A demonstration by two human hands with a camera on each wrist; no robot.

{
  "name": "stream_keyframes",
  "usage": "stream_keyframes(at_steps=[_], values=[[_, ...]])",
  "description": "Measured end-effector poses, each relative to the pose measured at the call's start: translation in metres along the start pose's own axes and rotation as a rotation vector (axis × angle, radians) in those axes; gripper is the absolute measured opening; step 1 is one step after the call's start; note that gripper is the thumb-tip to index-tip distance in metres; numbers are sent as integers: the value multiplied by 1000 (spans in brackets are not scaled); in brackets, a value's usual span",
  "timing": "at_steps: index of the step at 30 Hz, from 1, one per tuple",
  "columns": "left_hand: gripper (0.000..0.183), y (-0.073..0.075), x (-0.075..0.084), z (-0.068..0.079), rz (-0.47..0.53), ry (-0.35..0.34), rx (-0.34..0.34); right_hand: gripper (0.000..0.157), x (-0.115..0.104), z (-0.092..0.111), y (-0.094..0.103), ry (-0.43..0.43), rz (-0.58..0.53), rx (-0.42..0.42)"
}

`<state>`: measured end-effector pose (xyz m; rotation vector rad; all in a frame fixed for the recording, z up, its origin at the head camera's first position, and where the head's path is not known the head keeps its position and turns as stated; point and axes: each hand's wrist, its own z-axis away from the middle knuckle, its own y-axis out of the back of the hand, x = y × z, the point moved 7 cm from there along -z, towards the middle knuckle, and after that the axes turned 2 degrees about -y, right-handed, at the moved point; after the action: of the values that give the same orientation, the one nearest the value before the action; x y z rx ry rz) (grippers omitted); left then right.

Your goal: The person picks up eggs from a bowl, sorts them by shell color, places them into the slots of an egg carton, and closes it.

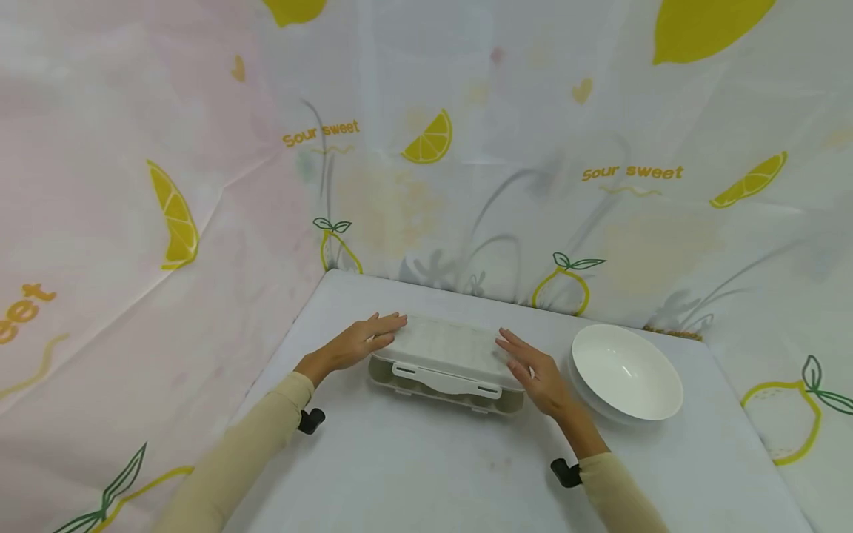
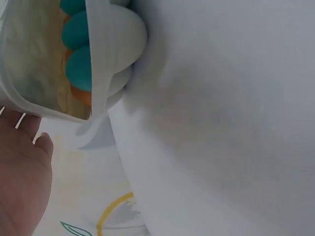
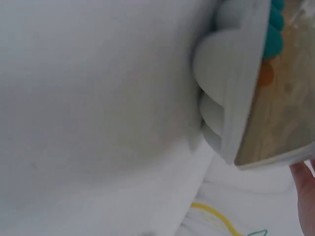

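A white plastic egg box lies on the white table. Its lid is over the tray, with a gap along the front. A front latch flap hangs from the lid, not fastened down. My left hand touches the lid's left end with its fingers fairly straight. At the right end, the extended fingers of my right hand touch the lid. Teal eggs and an orange egg show inside in the left wrist view. The right wrist view also shows teal eggs.
A white bowl stands on the table to the right of the box, close to my right hand. Patterned lemon cloth covers the walls behind and at the sides. Black wrist camera parts jut from beneath both forearms.
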<state>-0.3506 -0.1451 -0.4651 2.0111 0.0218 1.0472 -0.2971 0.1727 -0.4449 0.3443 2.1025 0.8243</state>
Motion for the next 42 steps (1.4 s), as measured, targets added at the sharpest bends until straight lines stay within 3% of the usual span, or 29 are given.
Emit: stream_keyframes(at_steps=[6, 12, 19, 23, 29, 35, 42], values=[[71, -22, 3, 6, -314, -19, -110, 55, -4, 11, -26, -18, 176, -110], [82, -46, 9, 11, -472, -67, -195, 67, 2, 18, -43, -116, 239, -208], [90, -63, 11, 11, -688, -129, -206, 81, 0, 23, -61, 21, 435, -307], [93, -66, 9, 10, -722, -136, -197, 85, -1, 23, -64, 43, 496, -307], [90, -71, 6, 12, -762, -166, -194, 87, -2, 25, -65, 47, 491, -276], [90, -71, 7, 15, -749, -218, -147, 87, -3, 26, -69, 67, 531, -269], [88, -68, 6, 10, -735, -218, -109, 86, 0, 22, -67, 75, 578, -263]])
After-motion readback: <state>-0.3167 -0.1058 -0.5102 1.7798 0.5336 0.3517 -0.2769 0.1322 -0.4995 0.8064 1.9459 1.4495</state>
